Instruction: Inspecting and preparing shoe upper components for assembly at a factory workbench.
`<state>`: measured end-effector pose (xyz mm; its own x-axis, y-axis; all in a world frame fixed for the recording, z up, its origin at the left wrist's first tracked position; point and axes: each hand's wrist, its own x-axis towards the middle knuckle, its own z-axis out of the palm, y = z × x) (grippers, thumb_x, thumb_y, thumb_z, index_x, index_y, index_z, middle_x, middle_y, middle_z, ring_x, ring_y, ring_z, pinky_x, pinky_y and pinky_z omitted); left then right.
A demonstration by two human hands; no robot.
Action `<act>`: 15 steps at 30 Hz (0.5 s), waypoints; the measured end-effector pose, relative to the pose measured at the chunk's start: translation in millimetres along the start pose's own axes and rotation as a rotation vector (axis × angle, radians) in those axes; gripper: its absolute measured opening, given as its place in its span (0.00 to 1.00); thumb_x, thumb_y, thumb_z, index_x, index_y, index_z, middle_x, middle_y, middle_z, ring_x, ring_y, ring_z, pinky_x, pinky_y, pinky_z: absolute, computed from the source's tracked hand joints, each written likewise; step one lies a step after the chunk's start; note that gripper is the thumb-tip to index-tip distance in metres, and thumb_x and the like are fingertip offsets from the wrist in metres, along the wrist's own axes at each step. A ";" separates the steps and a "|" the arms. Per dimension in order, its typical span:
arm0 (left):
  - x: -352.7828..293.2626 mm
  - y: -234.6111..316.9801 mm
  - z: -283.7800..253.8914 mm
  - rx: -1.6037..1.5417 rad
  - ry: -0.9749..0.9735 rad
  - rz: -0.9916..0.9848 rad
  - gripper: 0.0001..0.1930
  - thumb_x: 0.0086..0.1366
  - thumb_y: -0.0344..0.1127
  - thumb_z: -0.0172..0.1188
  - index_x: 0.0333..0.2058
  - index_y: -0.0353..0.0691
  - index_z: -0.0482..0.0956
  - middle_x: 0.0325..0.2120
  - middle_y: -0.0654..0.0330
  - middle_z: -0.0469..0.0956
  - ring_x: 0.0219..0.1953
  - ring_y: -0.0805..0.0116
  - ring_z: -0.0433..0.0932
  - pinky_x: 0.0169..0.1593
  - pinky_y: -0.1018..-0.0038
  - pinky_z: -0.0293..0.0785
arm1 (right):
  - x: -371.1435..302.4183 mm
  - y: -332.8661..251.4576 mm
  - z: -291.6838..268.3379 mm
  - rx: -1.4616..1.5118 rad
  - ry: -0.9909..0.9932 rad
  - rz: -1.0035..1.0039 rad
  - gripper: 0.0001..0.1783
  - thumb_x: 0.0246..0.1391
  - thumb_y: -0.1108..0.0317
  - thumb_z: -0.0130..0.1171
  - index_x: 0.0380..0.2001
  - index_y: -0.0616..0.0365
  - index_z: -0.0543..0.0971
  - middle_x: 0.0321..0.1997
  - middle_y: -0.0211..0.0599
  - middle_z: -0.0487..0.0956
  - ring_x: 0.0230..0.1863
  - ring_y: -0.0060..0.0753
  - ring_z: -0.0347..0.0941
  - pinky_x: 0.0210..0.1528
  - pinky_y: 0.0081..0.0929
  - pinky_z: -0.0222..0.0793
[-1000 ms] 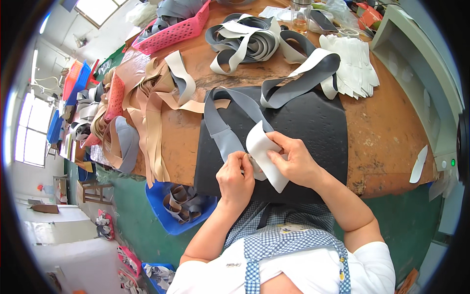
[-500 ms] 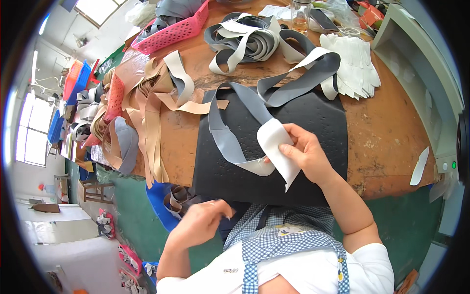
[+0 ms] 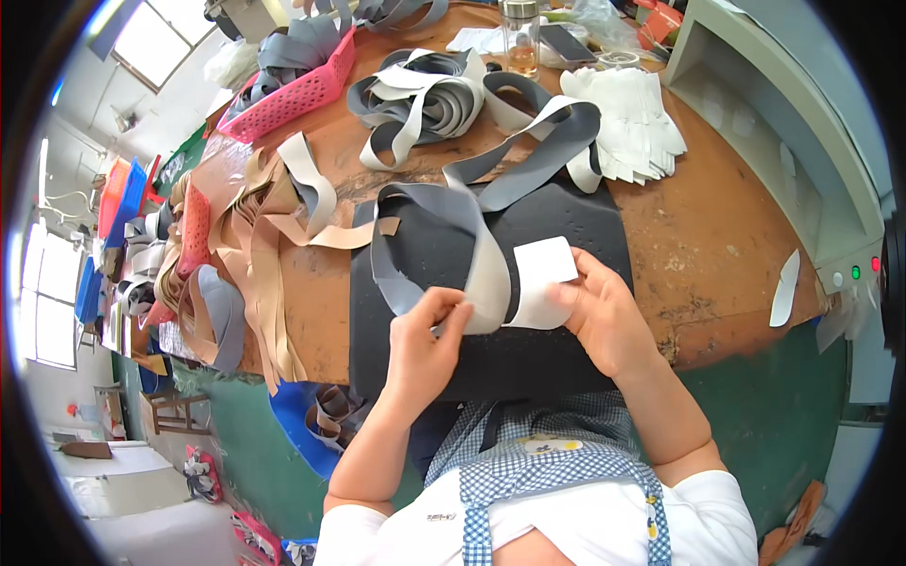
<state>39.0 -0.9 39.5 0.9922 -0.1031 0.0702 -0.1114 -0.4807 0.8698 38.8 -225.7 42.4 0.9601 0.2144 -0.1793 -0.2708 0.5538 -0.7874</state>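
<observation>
My left hand (image 3: 422, 347) is closed in a pinch on the lower bend of a long grey strip (image 3: 489, 283). The strip stands in a loop over a black mat (image 3: 566, 363), its pale side partly turned toward me. In my right hand (image 3: 609, 316), thumb and fingers grip a curved white piece (image 3: 543, 288), smooth and flat-ended at the top. Its lower end comes close beside the strip; I cannot tell whether the two touch or are joined. Farther off, the strip runs toward a grey-and-white coil (image 3: 439, 104).
White cut pieces (image 3: 628, 123) lie stacked at the far right, near a lidded glass cup (image 3: 520, 42) and a phone (image 3: 566, 43). Tan strips (image 3: 269, 245) hang over the table's left edge. A pink basket (image 3: 302, 99) holds grey material. A grey machine housing (image 3: 793, 132) borders the right side.
My left hand has come up from below the table edge and taken hold of the grey strip. My right hand has turned the white piece, whose flat end now points up.
</observation>
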 end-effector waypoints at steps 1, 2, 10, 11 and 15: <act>3.9 -3.1 0.6 -0.203 -0.006 -0.081 0.08 0.71 0.32 0.60 0.41 0.31 0.79 0.30 0.66 0.82 0.33 0.83 0.75 0.39 0.82 0.72 | -3.4 -2.7 2.9 -0.054 0.027 -0.002 0.26 0.59 0.75 0.60 0.60 0.65 0.68 0.53 0.39 0.78 0.53 0.28 0.77 0.58 0.29 0.73; 6.2 -1.2 1.0 -0.203 -0.004 -0.071 0.08 0.71 0.32 0.60 0.41 0.31 0.79 0.30 0.66 0.82 0.33 0.83 0.75 0.39 0.82 0.72 | -5.5 -3.6 3.9 -0.057 0.024 -0.011 0.26 0.59 0.75 0.60 0.60 0.65 0.68 0.53 0.39 0.78 0.53 0.28 0.77 0.58 0.29 0.73; 2.1 6.0 3.6 -0.567 0.012 -0.140 0.14 0.75 0.33 0.53 0.50 0.28 0.79 0.37 0.64 0.82 0.40 0.82 0.75 0.48 0.81 0.71 | -7.0 2.2 20.9 -0.249 0.009 -0.137 0.18 0.57 0.79 0.63 0.52 0.63 0.76 0.46 0.34 0.82 0.48 0.23 0.78 0.54 0.26 0.75; 0.4 4.1 3.6 -0.569 0.006 -0.151 0.15 0.76 0.34 0.52 0.51 0.28 0.79 0.38 0.64 0.82 0.41 0.81 0.75 0.49 0.81 0.71 | -7.2 2.9 23.8 -0.201 -0.008 -0.129 0.18 0.58 0.79 0.63 0.52 0.63 0.76 0.46 0.34 0.82 0.47 0.23 0.78 0.53 0.25 0.75; -0.8 -2.6 5.7 -0.621 -0.036 -0.175 0.15 0.76 0.33 0.50 0.52 0.28 0.78 0.39 0.63 0.82 0.43 0.80 0.76 0.50 0.80 0.72 | 2.4 10.3 26.5 -0.311 -0.014 -0.170 0.21 0.60 0.79 0.61 0.56 0.64 0.72 0.50 0.38 0.80 0.46 0.24 0.80 0.49 0.24 0.77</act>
<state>38.2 -4.5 34.4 0.9891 -0.1033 -0.1051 0.1154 0.0996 0.9883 36.5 -198.2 49.5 0.9881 0.1523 -0.0236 -0.0707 0.3119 -0.9475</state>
